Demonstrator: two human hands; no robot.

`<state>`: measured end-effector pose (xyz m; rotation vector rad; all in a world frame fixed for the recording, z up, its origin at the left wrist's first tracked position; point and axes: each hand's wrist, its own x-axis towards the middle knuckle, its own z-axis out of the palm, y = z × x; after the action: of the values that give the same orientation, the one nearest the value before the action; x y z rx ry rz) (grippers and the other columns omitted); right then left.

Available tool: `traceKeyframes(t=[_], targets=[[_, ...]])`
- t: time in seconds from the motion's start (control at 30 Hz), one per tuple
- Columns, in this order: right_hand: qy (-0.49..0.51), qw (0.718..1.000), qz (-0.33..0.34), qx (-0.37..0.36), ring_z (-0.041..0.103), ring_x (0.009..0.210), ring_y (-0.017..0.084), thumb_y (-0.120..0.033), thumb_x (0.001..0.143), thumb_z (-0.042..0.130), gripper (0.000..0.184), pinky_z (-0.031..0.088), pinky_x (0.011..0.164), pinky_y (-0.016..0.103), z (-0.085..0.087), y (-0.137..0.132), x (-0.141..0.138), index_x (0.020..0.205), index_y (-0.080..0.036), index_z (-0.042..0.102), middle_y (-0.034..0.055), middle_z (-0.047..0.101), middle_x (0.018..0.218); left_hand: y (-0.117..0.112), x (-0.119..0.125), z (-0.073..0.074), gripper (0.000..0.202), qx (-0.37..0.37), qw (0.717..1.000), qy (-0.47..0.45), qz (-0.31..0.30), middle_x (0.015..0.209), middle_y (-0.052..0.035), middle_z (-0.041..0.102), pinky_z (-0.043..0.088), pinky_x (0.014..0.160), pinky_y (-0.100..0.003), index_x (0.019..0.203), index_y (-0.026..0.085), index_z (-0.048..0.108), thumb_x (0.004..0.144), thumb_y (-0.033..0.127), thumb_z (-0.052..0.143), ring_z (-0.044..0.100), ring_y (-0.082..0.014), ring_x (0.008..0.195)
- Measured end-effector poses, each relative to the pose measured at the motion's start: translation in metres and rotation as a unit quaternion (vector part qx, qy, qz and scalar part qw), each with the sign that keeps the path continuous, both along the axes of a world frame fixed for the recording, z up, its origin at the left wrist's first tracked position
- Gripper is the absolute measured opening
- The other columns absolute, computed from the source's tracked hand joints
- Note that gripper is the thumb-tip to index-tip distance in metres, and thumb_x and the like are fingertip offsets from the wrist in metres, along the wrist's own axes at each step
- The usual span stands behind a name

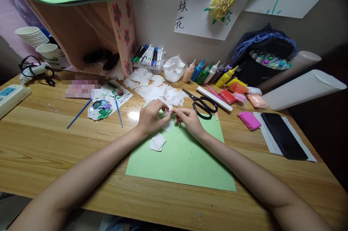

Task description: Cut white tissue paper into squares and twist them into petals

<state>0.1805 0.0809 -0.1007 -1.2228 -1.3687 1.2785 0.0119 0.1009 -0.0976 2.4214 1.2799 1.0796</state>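
Note:
My left hand [152, 116] is closed in a pinch over the top of the green sheet [187, 158], with a small piece of white tissue paper [165, 113] showing at its fingers. Right beside it, my right hand [189, 119] is also pinched, its fingertips meeting those of the left; what lies between them is too small to make out. Below the left hand, small white paper squares [157, 141] overlap on the green sheet's left edge. Behind both hands spreads a loose pile of white tissue pieces [163, 94]. Black-handled scissors [202, 104] lie just beyond the right hand.
Paint bottles [202, 72], a bowl of white tissue [174, 68] and markers [149, 57] line the wall. At left are a paint palette [99, 109] and brushes [118, 113]. A phone [284, 136], a pink packet [249, 120] and a white ruler-like bar [214, 98] lie at right.

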Motion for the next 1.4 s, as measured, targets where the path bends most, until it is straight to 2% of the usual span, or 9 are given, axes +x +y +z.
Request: traceKeyframes(t=[0.33,0.6,0.93,1.4], targets=[[0.012,1.000,0.005,-0.015,0.047,0.052,0.009,-0.037,0.075,0.064,0.028,0.037,0.049,0.024,-0.0032,0.0005,-0.0006,0.088,-0.014,0.073,0.0003,0.058,0.059,0.0016,0.0005,-0.0038,0.010,0.006,1.000,-0.026,-0.005,0.066,0.0025,0.056,0.036,0.058,-0.023,0.069,0.018,0.051,0.075,0.019,0.059,0.051,-0.0113,0.064],[0.012,1.000,-0.001,-0.014,0.047,0.050,0.009,-0.035,0.076,0.064,0.026,0.037,0.049,0.023,-0.0029,0.0011,-0.0009,0.088,-0.015,0.073,-0.0005,0.057,0.056,0.0027,-0.0010,-0.0037,0.013,0.015,0.999,-0.031,-0.018,0.063,0.0024,0.055,0.035,0.056,-0.023,0.066,0.018,0.051,0.077,0.019,0.058,0.049,-0.0109,0.061],[-0.023,0.999,-0.022,-0.007,0.045,0.046,0.009,-0.039,0.074,0.064,0.027,0.035,0.045,0.023,0.0008,0.0013,0.0000,0.078,-0.014,0.071,-0.0013,0.054,0.051,0.0032,-0.0006,-0.0042,0.015,0.027,0.998,-0.035,-0.032,0.063,0.0022,0.055,0.035,0.056,-0.023,0.066,0.017,0.052,0.078,0.021,0.058,0.048,-0.0103,0.060],[-0.036,0.999,-0.013,-0.001,0.043,0.047,0.008,-0.035,0.074,0.063,0.022,0.033,0.045,0.023,0.0032,0.0013,0.0000,0.072,-0.013,0.065,-0.0017,0.052,0.053,0.0029,-0.0014,-0.0055,0.015,0.023,0.999,-0.023,-0.037,0.064,0.0018,0.056,0.036,0.057,-0.024,0.066,0.018,0.053,0.079,0.023,0.058,0.050,-0.0108,0.062]])
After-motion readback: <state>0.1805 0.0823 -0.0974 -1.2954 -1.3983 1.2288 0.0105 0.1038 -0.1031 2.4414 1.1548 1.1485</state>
